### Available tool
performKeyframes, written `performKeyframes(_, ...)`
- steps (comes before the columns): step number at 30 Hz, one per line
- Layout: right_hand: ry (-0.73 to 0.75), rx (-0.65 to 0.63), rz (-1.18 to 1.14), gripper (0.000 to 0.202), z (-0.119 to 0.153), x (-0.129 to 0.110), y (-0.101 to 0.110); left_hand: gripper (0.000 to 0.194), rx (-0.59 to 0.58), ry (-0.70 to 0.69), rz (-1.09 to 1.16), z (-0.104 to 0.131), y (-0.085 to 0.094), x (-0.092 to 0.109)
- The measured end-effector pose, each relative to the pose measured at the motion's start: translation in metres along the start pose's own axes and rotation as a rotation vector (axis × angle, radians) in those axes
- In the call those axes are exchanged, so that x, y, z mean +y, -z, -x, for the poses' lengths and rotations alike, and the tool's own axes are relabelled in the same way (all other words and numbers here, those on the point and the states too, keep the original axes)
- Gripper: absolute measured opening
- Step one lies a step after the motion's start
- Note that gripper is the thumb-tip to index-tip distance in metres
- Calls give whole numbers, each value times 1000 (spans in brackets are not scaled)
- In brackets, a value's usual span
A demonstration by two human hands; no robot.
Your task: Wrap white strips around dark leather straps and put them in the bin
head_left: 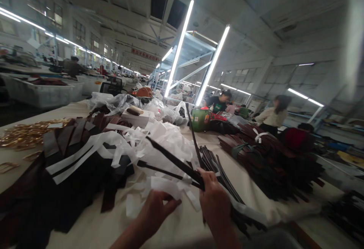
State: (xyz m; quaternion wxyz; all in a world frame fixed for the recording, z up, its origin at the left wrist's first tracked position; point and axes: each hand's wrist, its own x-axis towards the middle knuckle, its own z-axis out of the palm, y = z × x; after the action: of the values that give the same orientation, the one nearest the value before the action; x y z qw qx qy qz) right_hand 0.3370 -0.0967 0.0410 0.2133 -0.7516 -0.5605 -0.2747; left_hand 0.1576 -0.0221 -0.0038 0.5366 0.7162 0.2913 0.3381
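My right hand (214,201) is closed around several long black straps (176,162), which fan out up and to the left from the fist. Beside it on the left, my left hand (156,211) is bent with thumb and fingers drawn together at a white strip (165,187). Its fingertips are partly hidden. Behind both hands lies a heap of white paper strips and crumpled plastic (167,139). A bundle of more black straps (223,177) rests on the table just right of my right hand.
Dark brown and black leather pieces (76,165) are piled at left, near gold metal rings (34,133). Tied leather bundles (261,158) lie at right. A green bag (200,119) stands behind. Co-workers (273,114) are across the table; a white bin (45,93) is far left.
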Motion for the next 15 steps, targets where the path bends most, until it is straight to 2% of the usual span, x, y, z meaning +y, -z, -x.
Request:
performKeyframes(3, -79, 67, -30, 53, 3, 28, 4, 32, 89, 19, -221, -8, 33, -15)
performKeyframes(5, -185, 99, -124, 52, 8, 48, 12, 30, 150, 35, -314, -13, 51, -26)
performKeyframes(8, -416, 106, -496, 51, 21, 70, 33, 36, 200, 47, -366, -14, 73, -36)
performKeyframes(11, -546, 94, -850, 63, 35, 85, 59, 28, 359, -47, -348, -11, 99, -29)
performKeyframes(13, -600, 79, -916, 67, 42, 96, 73, 20, 525, -118, -360, -9, 121, -16)
performKeyframes(15, -633, 52, -903, 62, 46, 109, 81, 24, 605, -109, -394, -10, 142, 0)
